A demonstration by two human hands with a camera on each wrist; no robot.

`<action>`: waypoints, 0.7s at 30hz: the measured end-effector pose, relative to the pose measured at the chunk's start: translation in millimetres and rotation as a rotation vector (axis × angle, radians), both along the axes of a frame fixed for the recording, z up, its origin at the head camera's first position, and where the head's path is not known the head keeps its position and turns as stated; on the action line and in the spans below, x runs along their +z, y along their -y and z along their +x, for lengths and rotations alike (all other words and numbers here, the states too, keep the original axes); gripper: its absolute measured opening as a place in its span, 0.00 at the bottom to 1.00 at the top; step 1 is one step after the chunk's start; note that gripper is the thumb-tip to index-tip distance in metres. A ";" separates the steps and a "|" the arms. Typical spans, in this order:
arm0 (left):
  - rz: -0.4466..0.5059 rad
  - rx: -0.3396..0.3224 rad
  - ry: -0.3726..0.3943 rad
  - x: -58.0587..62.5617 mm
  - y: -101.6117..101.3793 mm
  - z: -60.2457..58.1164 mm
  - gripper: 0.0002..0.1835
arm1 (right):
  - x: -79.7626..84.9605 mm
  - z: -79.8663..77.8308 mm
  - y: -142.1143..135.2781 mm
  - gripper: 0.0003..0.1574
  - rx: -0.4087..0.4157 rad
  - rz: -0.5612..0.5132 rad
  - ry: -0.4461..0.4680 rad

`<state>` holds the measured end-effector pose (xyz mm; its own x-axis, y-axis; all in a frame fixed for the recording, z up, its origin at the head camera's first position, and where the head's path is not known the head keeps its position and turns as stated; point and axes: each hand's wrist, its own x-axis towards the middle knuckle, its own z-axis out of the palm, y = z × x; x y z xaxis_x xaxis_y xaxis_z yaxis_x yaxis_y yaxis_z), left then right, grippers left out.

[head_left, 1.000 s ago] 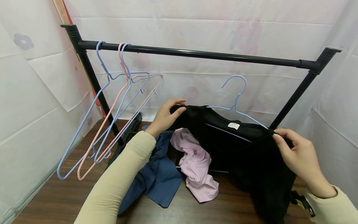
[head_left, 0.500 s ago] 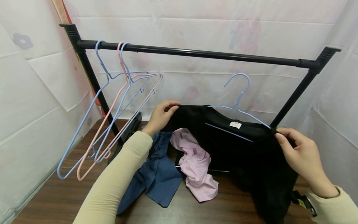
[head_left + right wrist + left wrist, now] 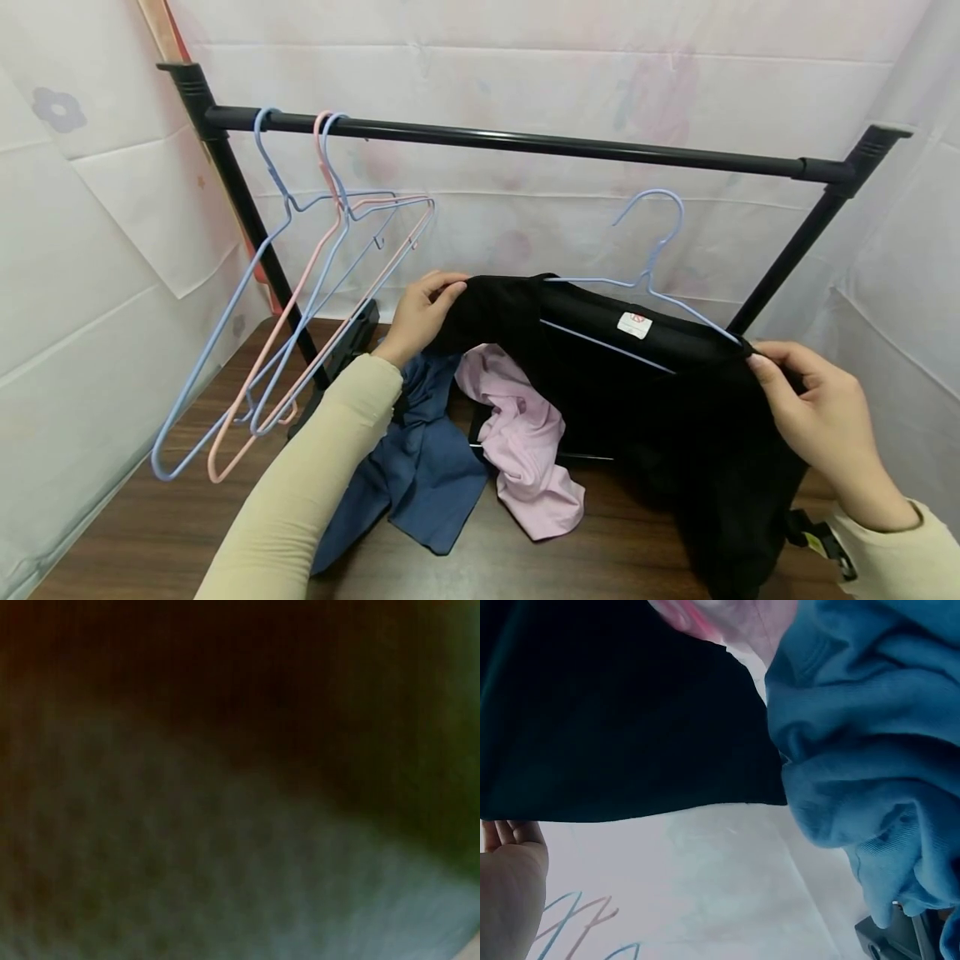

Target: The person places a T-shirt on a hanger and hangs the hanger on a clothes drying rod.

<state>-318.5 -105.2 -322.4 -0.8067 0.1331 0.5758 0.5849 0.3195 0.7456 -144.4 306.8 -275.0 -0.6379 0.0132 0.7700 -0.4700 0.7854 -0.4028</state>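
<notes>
A black shirt [image 3: 622, 417] with a white neck label [image 3: 634, 325] hangs between both hands. Inside its neckline sits a blue hanger [image 3: 660, 250], whose hook rises free below the rack's bar. My left hand [image 3: 422, 315] pinches the shirt's edge at the left shoulder or sleeve; the left wrist view shows that hand [image 3: 514, 877] at the black cloth's border. At the other shoulder, my right hand [image 3: 821, 417] pinches the cloth near the hanger's right end. The right wrist view is dark and blurred.
Pink and blue hangers [image 3: 330, 208] hang at the left of the black rack bar [image 3: 525, 143]. On the wooden table [image 3: 480, 575] lie a dark blue garment [image 3: 435, 467] and a pink garment [image 3: 528, 467]. Patterned white sheets [image 3: 487, 75] enclose the back and sides.
My left hand has slid left along the black shirt's edge. The right hand has shifted slightly right with its shoulder, and the hanger's hook has moved up and right.
</notes>
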 end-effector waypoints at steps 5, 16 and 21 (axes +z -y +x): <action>0.034 0.024 0.004 -1.5 2.3 1.0 0.13 | -0.9 1.7 -4.2 0.06 -0.010 -0.015 0.011; -0.076 -0.042 -0.270 10.6 -13.8 14.4 0.18 | -5.3 1.9 2.2 0.06 0.032 -0.029 -0.006; -0.199 -0.093 -0.369 21.7 -26.5 23.8 0.18 | -6.9 1.3 5.5 0.07 0.063 -0.026 -0.019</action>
<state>-294.7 -78.7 -300.7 -0.5304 0.3337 0.7793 0.8342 0.3690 0.4099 -143.1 301.3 -281.9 -0.6233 -0.0063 0.7819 -0.5260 0.7433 -0.4133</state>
